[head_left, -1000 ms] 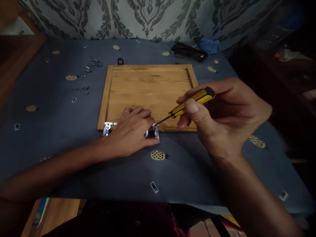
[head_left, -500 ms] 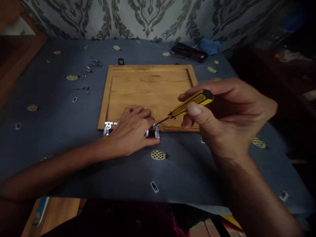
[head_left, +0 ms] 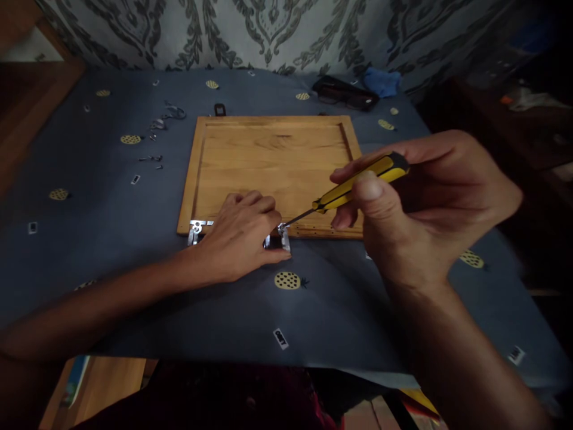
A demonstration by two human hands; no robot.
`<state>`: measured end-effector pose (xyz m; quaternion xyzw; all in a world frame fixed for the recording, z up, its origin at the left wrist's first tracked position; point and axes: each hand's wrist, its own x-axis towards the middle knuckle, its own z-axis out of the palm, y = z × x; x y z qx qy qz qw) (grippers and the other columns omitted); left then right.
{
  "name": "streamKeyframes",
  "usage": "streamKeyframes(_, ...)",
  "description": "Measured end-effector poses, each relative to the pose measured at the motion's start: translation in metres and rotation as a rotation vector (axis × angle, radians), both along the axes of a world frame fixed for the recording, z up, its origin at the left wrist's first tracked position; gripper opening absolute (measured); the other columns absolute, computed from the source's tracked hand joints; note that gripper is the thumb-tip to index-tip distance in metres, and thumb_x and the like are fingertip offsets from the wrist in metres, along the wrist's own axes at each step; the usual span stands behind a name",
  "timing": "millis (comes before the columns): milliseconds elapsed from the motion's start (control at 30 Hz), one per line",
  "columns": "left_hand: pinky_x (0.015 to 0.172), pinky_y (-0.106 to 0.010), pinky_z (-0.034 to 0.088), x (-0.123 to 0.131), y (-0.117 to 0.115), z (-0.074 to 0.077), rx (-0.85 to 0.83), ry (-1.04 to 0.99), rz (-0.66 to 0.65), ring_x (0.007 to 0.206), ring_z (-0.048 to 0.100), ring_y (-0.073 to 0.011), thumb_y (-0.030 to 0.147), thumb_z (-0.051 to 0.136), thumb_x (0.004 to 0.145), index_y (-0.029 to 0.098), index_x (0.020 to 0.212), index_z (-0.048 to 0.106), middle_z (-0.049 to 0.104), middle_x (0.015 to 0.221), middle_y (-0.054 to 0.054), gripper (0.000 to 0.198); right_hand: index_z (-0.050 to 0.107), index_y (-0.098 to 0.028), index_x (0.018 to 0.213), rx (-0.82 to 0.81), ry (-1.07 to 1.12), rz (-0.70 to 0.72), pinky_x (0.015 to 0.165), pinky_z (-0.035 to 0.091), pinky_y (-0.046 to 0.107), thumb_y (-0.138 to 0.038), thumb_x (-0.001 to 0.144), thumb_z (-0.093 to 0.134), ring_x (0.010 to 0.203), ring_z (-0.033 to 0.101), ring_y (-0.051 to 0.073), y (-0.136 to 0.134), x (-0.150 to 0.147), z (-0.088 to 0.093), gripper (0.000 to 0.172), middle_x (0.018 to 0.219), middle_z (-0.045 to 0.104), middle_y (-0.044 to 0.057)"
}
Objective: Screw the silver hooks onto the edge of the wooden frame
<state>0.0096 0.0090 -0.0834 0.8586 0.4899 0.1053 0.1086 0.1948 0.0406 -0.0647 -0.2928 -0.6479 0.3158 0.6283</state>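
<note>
Head view: a wooden board (head_left: pixel 273 155) lies flat on the surface (head_left: pixel 215 328), with a metal bracket (head_left: pixel 196 230) along its near edge, partly overhanging that edge. The left hand (head_left: pixel 244 239) bends over the bracket, thumb and fingers closed on it, though the fingertips are hidden. The right hand (head_left: pixel 425 221) is clamped on the yellow-and-black screwdriver (head_left: pixel 358 185), handle between thumb and fingers, its tip meeting the bracket's right end at the board's near edge. Whether a screw sits under that tip is too small to tell. The shaft leans well over toward the right, so the likeliest trouble is the tip slipping off under a twist and skidding into the left hand's finger just beside it, or scratching the board. If the left hand eases its hold, the overhanging bracket could tilt or creep out of line. A hard sideways push might slide the board. Loose screws (head_left: pixel 154 159), left of the board, could roll away if bumped.
</note>
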Motion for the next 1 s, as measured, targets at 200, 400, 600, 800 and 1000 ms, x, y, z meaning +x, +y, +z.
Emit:
streamKeyframes(200,0.086,-0.040,0.038,0.0005,0.0011,0.0007,-0.015,0.011,-0.001,0.105,0.057,-0.0284,0.048,0.078,0.085,0.016,0.095,0.071,0.066,0.102,-0.007,0.034,0.074,-0.033,0.086,-0.001,-0.019,-0.017,0.035,0.046,0.030,-0.035,0.078,0.085,0.046,0.061,0.014,0.0016,-0.0020,-0.0016,0.013,0.082,0.074,-0.002)
streamKeyframes(400,0.087,-0.040,0.039,0.0015,0.0010,0.0023,-0.028,0.013,0.008,0.106,0.057,-0.0287,0.048,0.079,0.084,0.016,0.094,0.071,0.066,0.101,-0.007,0.034,0.078,-0.037,0.093,0.027,-0.030,0.028,0.036,0.050,0.028,-0.029,0.077,0.085,0.048,0.063,0.013,0.0034,0.0009,-0.0015,0.019,0.085,0.076,-0.006)
streamKeyframes(600,0.089,-0.042,0.039,0.0009,0.0010,0.0030,-0.043,0.028,0.013,0.108,0.057,-0.0293,0.049,0.078,0.085,0.015,0.095,0.071,0.066,0.101,-0.006,0.036,0.080,-0.038,0.107,0.044,-0.100,0.071,0.035,0.050,0.028,-0.033,0.086,0.076,0.047,0.065,0.015,0.0071,0.0052,-0.0019,0.023,0.085,0.078,-0.004)
streamKeyframes(800,0.086,-0.041,0.039,-0.0002,0.0009,0.0009,-0.020,0.015,0.006,0.106,0.057,-0.0288,0.049,0.078,0.085,0.016,0.095,0.071,0.065,0.101,-0.006,0.035,0.080,-0.038,0.095,0.116,0.007,0.024,0.034,0.051,0.024,-0.026,0.077,0.085,0.046,0.062,0.011,0.0090,0.0009,-0.0061,0.023,0.082,0.075,-0.007)
streamKeyframes(1000,0.086,-0.041,0.038,-0.0011,0.0019,-0.0008,-0.028,0.010,0.005,0.106,0.057,-0.0291,0.049,0.079,0.084,0.017,0.096,0.071,0.066,0.101,-0.006,0.035,0.079,-0.032,0.099,0.111,0.099,-0.014,0.040,0.053,0.021,-0.024,0.085,0.080,0.053,0.066,0.009,0.0056,0.0008,-0.0053,0.016,0.087,0.074,-0.004)
